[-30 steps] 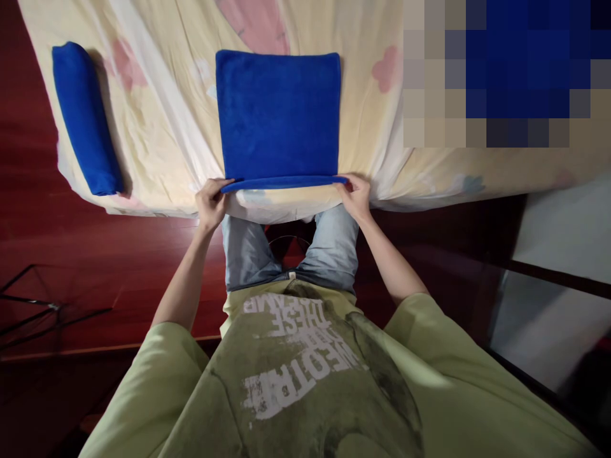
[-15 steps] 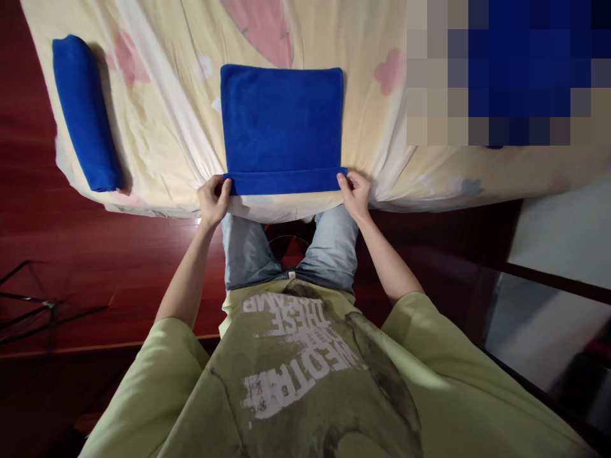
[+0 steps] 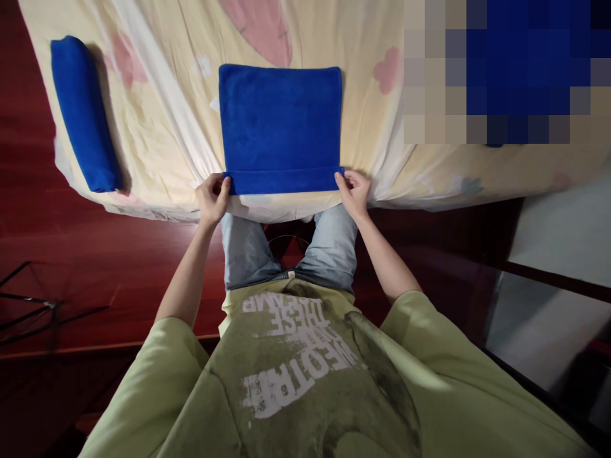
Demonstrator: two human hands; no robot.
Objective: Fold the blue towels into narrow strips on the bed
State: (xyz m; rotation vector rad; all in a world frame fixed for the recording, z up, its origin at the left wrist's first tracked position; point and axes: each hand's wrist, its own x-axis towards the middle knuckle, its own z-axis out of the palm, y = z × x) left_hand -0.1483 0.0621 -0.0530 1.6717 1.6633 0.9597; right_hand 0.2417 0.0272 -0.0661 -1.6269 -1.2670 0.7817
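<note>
A blue towel [image 3: 281, 121] lies flat on the bed in front of me, its near edge turned over in a narrow strip. My left hand [image 3: 212, 196] pinches the left end of that strip between thumb and fingers. At the strip's right end, my right hand [image 3: 353, 193] grips the other corner the same way. The fold runs straight between both hands, close to the bed's front edge. Some of the curled fingers are hidden from above.
A rolled blue towel [image 3: 86, 114] rests at the bed's left side. The patterned bed sheet [image 3: 172, 172] has creases and hangs over the front edge. Pixelation covers the upper right, with dark blue showing there. Black metal legs [image 3: 50, 305] stand on the red floor [image 3: 143, 254].
Almost nothing differs. Both hands keep their hold on the folded strip, and the right hand's fingertips have shifted very slightly left with the towel's corner.
</note>
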